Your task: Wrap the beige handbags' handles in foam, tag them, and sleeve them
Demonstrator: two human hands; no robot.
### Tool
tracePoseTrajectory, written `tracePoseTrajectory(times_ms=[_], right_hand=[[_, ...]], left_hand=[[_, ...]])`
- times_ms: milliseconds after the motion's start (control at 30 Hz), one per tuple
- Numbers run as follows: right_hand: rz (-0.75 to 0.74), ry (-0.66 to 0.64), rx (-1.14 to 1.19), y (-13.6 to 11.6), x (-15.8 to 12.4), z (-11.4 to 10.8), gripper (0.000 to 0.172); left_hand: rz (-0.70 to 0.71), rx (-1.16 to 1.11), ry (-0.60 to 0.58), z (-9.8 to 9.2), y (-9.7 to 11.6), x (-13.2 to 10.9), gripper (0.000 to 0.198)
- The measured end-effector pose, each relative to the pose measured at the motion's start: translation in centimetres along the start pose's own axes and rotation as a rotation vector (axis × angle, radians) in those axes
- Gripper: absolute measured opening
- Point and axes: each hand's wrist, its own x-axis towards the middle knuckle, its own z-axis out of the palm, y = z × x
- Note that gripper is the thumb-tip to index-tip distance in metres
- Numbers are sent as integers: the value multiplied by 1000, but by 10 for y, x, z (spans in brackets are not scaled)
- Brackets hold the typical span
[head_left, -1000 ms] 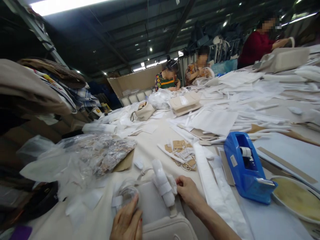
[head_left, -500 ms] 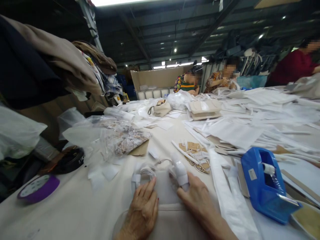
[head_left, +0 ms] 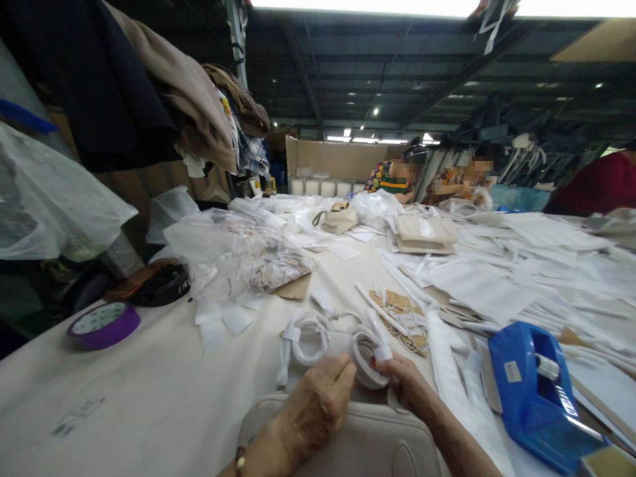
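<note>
A beige handbag [head_left: 358, 434] lies on the table right in front of me, its handle wrapped in white foam and tape. My left hand [head_left: 318, 404] rests on the bag's top edge, fingers bent and pressed against the wrapped handle [head_left: 365, 351]. My right hand [head_left: 405, 381] pinches the other side of that white wrapped loop. A second white wrapped ring [head_left: 308, 338] of the handle lies just beyond my left hand.
A blue tape dispenser [head_left: 536, 391] stands at my right. A purple tape roll [head_left: 104, 324] and a black roll [head_left: 161, 288] sit at the left edge. Plastic bags [head_left: 238, 258], paper tags [head_left: 397, 305] and white sheets [head_left: 497, 278] cover the table. Other people work at the far end.
My view swung to the left and down. Both hands moved together onto the wrapped handle, which has curled from a straight roll into a loop between my fingers.
</note>
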Motion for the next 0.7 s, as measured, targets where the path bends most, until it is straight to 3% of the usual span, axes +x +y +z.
tracePoseTrajectory(times_ms=[67, 133, 267, 400, 700], right_hand=[[-5, 3, 3, 0, 0, 0, 22], [-6, 0, -3, 1, 0, -1, 24], [-27, -7, -18, 5, 3, -3, 27], [-41, -5, 4, 12, 7, -6, 36], [-14, -13, 14, 19, 8, -8, 40]], left_hand=[[-281, -240, -72, 3, 3, 10, 22], [-504, -354, -62, 8, 5, 20, 23], [-706, -414, 8, 15, 7, 35, 26], [-833, -513, 45, 21, 7, 43, 8], [-922, -739, 155, 31, 4, 39, 20]])
